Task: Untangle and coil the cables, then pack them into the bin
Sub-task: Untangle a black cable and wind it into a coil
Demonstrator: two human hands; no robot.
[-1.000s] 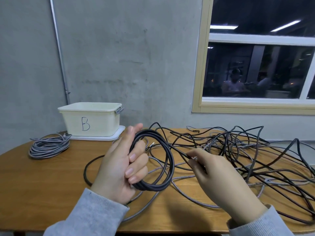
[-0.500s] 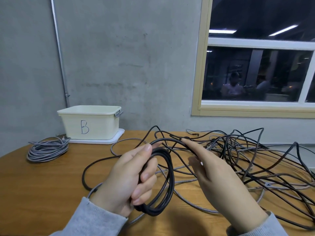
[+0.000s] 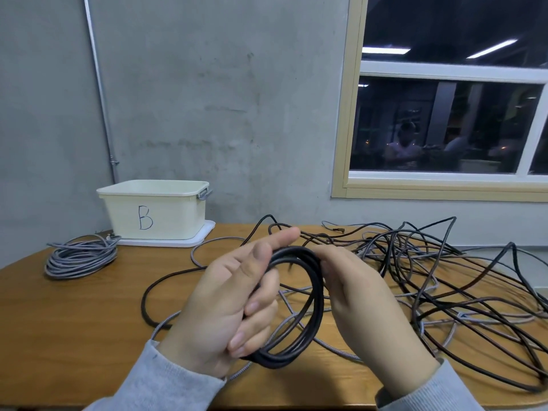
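Note:
My left hand (image 3: 234,304) grips a small coil of black cable (image 3: 314,304) held upright above the table, fingers curled through its loops. My right hand (image 3: 361,298) pinches the top of the same coil against the left hand's fingertips. A big tangle of black and grey cables (image 3: 430,280) spreads over the right half of the table. One black strand (image 3: 148,295) trails from the coil in a wide loop to the left. A cream bin marked B (image 3: 154,212) stands at the back left on a white lid. Beside it lies a finished grey coil (image 3: 80,256).
The round wooden table (image 3: 74,327) stands against a grey concrete wall, with a window at the right. A braided grey cable (image 3: 332,345) runs under my hands. The bin's inside is hidden from this angle.
My right hand has carried a length of black cable up and left onto the coil's top, meeting my left hand. The coil has gained a loop.

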